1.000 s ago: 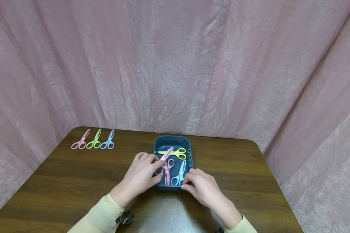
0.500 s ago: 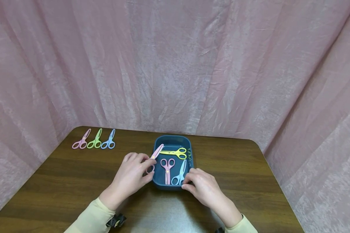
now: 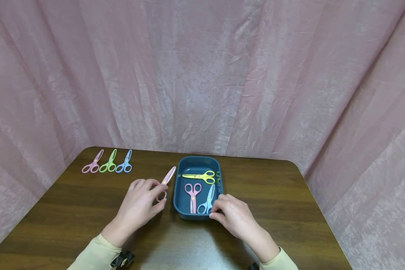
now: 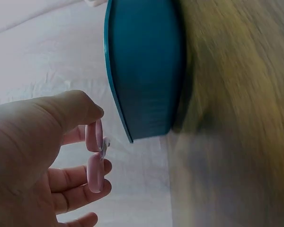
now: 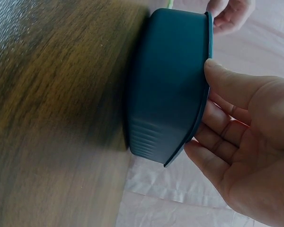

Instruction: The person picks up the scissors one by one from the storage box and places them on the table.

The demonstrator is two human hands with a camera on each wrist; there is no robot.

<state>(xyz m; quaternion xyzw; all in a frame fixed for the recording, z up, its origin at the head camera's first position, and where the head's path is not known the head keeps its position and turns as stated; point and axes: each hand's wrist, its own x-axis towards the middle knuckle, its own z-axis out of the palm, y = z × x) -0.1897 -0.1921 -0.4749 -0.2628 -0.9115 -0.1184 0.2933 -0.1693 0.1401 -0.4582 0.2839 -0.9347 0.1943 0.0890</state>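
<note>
My left hand [image 3: 140, 200] pinches a pair of pink scissors [image 3: 168, 175] by the handle, just left of the dark blue bin [image 3: 176, 204]. The blades point away and to the right; in the left wrist view the pink handle loops [image 4: 95, 172] show between thumb and fingers. At the bin's near right corner my right hand [image 3: 234, 215] grips the rim, thumb on the rim in the right wrist view. Inside the bin lie yellow scissors [image 3: 207, 176], another pink pair [image 3: 193, 191] and light blue scissors [image 3: 207, 202], whose handle is partly hidden by my right hand.
At the table's far left, pink scissors [image 3: 93, 165], green scissors [image 3: 110, 163] and blue scissors [image 3: 125, 164] lie in a row, blades pointing away. The brown wooden table [image 3: 270, 187] ends at a pink curtain [image 3: 202, 75] behind it.
My left hand has moved left, carrying the pink scissors out from over the bin to beside it. The right hand has stayed at the bin's corner.
</note>
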